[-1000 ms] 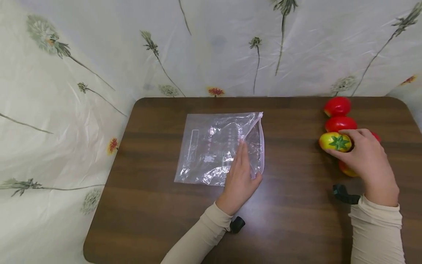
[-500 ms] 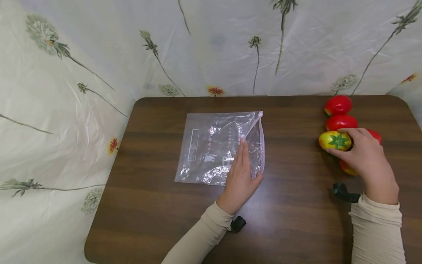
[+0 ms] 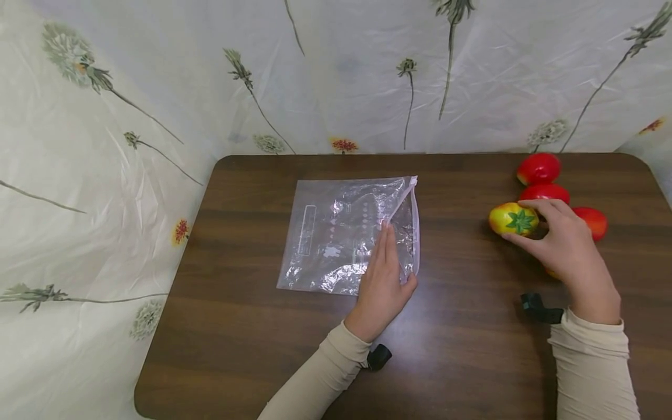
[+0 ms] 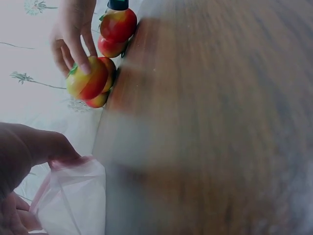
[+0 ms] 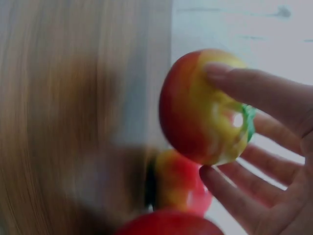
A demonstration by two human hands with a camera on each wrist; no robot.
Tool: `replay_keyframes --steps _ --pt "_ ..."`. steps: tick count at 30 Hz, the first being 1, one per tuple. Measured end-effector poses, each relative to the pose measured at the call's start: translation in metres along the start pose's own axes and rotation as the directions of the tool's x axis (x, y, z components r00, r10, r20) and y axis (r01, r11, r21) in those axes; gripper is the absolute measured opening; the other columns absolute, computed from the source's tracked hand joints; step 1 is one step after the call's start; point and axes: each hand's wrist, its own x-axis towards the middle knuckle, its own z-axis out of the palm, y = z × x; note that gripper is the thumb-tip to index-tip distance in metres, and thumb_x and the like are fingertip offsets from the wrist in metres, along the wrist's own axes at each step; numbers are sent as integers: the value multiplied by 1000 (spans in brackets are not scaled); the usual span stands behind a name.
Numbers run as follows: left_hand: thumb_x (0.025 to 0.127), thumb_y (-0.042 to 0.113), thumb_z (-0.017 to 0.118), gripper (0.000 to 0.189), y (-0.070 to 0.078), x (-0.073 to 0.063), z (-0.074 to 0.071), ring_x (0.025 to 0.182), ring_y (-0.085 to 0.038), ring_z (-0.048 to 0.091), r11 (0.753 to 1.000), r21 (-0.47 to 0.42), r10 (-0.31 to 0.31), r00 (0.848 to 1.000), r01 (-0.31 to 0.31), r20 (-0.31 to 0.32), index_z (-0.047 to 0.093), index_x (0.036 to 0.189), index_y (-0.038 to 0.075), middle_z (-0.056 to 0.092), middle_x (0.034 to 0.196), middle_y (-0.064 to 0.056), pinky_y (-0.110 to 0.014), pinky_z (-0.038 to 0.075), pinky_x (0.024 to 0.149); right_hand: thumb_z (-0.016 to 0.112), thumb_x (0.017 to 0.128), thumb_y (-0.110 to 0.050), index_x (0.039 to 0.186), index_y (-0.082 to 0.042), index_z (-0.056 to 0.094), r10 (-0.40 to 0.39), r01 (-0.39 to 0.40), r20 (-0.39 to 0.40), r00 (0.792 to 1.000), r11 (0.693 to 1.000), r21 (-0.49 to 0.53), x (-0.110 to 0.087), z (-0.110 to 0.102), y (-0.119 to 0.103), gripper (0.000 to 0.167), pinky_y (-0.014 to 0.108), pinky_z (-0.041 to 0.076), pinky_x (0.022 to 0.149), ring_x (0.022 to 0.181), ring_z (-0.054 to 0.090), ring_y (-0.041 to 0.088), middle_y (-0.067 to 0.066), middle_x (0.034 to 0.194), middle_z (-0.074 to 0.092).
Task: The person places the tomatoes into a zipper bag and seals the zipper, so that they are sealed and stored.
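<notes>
My right hand (image 3: 569, 254) grips a yellow-and-red toy tomato (image 3: 511, 219) with a green star-shaped top, thumb on its near side. In the right wrist view this tomato (image 5: 195, 107) is raised clear of the table. My left hand (image 3: 380, 294) lies on a clear zip bag (image 3: 325, 233), its fingers straight and together on the upper film. The thumb stands apart at the bag's near rim, and the mouth gapes toward the right. In the left wrist view the thumb (image 4: 63, 147) touches the pinkish rim of the bag (image 4: 78, 196).
Several more toy tomatoes stand at the right: a far red one (image 3: 539, 168), another red one (image 3: 546, 192) before it, and an orange-red one (image 3: 592, 223) beside the right hand. One more is mostly hidden under that hand. The brown table (image 3: 236, 344) meets a flower-patterned curtain (image 3: 341, 76).
My right hand has moved left with the yellow-and-red tomato, away from the others, showing more of the orange-red one. The left hand and bag stay put.
</notes>
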Motion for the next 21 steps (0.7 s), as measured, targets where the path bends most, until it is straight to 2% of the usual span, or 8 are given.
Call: replay_keyframes --steps 2,3,5,7,12,17,19,21 --pt "87 24 79 105 1 0 -1 159 -29 25 1000 4 -3 1000 3 1 12 164 -1 12 174 -16 -41 41 119 84 85 -22 142 -3 53 -29 29 -24 999 999 31 1 3 -4 67 47 57 93 115 50 49 29 137 50" --pt "87 24 79 105 1 -1 -1 159 -28 25 1000 4 -4 1000 4 0 12 164 -1 12 174 -16 -41 45 117 86 84 -21 141 -3 54 -43 45 -34 998 998 47 1 5 -7 68 31 57 93 115 52 48 28 137 51" --pt "87 23 79 106 1 -1 -2 159 -28 25 1000 3 -3 1000 3 -5 11 164 0 12 174 -15 -41 50 112 88 81 -20 139 -5 57 -82 87 -63 995 993 80 2 9 -12 68 5 45 88 114 54 45 25 135 55" --pt "86 23 80 107 2 -1 -2 159 -27 26 1000 4 -1 1000 1 -10 11 165 0 13 174 -16 -40 54 106 91 78 -19 137 -6 60 -122 131 -93 988 986 99 3 14 -17 68 -8 26 80 111 57 36 21 133 59" --pt "86 22 80 107 4 -2 -3 158 -26 27 1000 5 4 1000 -4 -16 11 165 2 14 174 -15 -40 58 100 93 74 -15 133 -9 64 -198 217 -137 971 965 146 5 26 -33 66 -9 31 85 105 58 17 15 128 63" --pt "86 22 80 106 5 -2 -3 158 -25 28 1000 20 12 1000 -12 -16 11 165 1 14 174 -16 -38 60 97 94 74 -17 133 -11 65 -232 249 -115 966 955 164 11 35 -52 66 -9 31 87 110 63 27 13 130 63" --pt "87 22 80 106 5 -2 -3 158 -25 27 1000 21 10 1000 -9 -8 11 165 1 13 174 -15 -38 59 99 93 74 -17 134 -11 64 -244 256 -97 965 954 153 14 39 -60 67 0 44 91 111 65 31 12 132 63" --pt "88 22 80 106 6 -3 -3 159 -24 26 1000 20 6 1000 -6 1 10 165 2 12 174 -15 -38 58 100 93 75 -18 135 -11 64 -258 267 -78 963 953 142 18 44 -67 67 18 56 94 112 66 32 12 133 63"
